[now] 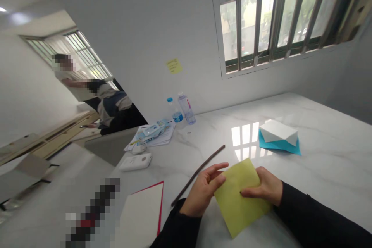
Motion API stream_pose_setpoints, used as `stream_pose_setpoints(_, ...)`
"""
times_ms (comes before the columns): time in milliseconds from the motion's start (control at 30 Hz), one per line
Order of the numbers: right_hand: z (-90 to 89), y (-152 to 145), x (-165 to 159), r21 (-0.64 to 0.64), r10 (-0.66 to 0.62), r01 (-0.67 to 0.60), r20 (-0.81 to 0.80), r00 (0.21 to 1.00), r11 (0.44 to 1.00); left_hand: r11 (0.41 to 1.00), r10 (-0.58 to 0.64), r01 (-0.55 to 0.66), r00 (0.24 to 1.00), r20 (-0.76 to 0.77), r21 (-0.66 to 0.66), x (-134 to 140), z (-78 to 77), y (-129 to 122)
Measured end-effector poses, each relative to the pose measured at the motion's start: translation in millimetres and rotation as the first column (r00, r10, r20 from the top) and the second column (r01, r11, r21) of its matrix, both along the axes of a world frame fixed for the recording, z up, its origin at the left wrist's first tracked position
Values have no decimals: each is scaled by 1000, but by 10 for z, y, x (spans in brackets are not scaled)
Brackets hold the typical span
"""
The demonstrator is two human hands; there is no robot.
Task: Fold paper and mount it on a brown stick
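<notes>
A square of yellow paper is tilted above the white marbled table, between my two hands. My right hand grips it from the right, thumb pressed flat on its face and fingers behind. A small dark spot shows at that thumb's tip. At the paper's upper left edge is my left hand, its thumb on the near side and its index finger stretched out past the edge; the other fingers are partly hidden. A thin dark brown stick lies on the table beyond my left wrist.
To the right, a white paper block rests on blue paper. A red-edged white sheet, a white device, a pile of papers and two bottles stand left. Two people are in the background.
</notes>
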State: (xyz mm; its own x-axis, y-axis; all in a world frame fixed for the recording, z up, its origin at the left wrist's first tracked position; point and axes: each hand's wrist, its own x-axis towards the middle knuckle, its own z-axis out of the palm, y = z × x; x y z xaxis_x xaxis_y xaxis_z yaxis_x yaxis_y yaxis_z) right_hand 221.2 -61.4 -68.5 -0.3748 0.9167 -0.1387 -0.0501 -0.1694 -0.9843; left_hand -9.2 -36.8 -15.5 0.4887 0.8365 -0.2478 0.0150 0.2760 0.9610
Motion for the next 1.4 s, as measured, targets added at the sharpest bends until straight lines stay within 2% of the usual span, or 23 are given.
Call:
stream_pose_setpoints(33,-16,9,13,-13,4,-4,17,1000,1000,996,-8,15,997,-82,86,-19,34,58)
stream_pose_setpoints(100,-22,29,45,-34,2,-1,32,999,999,954,63,31,952,-300,299,-49,96,206)
stream_pose_setpoints(133,-14,37,60,-36,-2,3,29,1000,999,912,134,53,899,-417,407,-55,116,286)
stream_pose_setpoints(200,6,43,83,-30,-4,5,6,1000,1000,849,247,87,808,-536,521,-44,119,431)
stream_pose_setpoints(300,-5,37,89,-30,-5,4,-26,1000,1000,811,283,184,708,-648,555,33,36,559)
stream_pose_setpoints(433,-108,30,57,-56,-24,21,-54,998,998,821,252,295,581,-774,488,149,-132,603)
stream_pose_setpoints(533,-159,25,41,-73,7,-15,-105,994,997,834,249,296,551,-797,465,180,-175,605)
stream_pose_setpoints(600,-166,19,50,-90,31,-45,-153,988,995,848,242,269,569,-786,456,177,-150,588)
stream_pose_setpoints(667,-168,20,80,-106,46,-71,-226,973,992,871,215,228,620,-754,435,167,-110,540)
stream_pose_setpoints(833,-195,85,218,-159,14,-89,-424,906,983,944,53,146,819,-572,297,188,-101,264)
stream_pose_setpoints(933,-194,147,300,-115,17,-99,-566,825,988,965,-21,123,915,-403,230,214,-147,70)
stream_pose_setpoints(1000,-178,187,339,-59,-6,-46,-667,745,997,988,8,11,992,-122,155,225,-154,-30)
stream_pose_setpoints(1067,-154,217,360,-39,-10,-26,-721,693,999,997,-4,1,999,34,81,241,-127,-111)
stream_pose_setpoints(1133,-129,233,364,-4,20,-35,-758,652,999,1000,-4,2,993,120,17,266,-74,-180)
stream_pose_setpoints(1267,-99,236,342,48,75,-65,-835,546,997,999,22,-15,984,175,-39,327,21,-282)
stream_pose_setpoints(1333,-87,234,328,67,87,-56,-837,540,996,999,32,-26,985,170,-38,354,34,-313)
stream_pose_setpoints(1400,-73,230,311,74,91,-53,-811,578,996,999,48,-45,987,153,-17,378,28,-342)
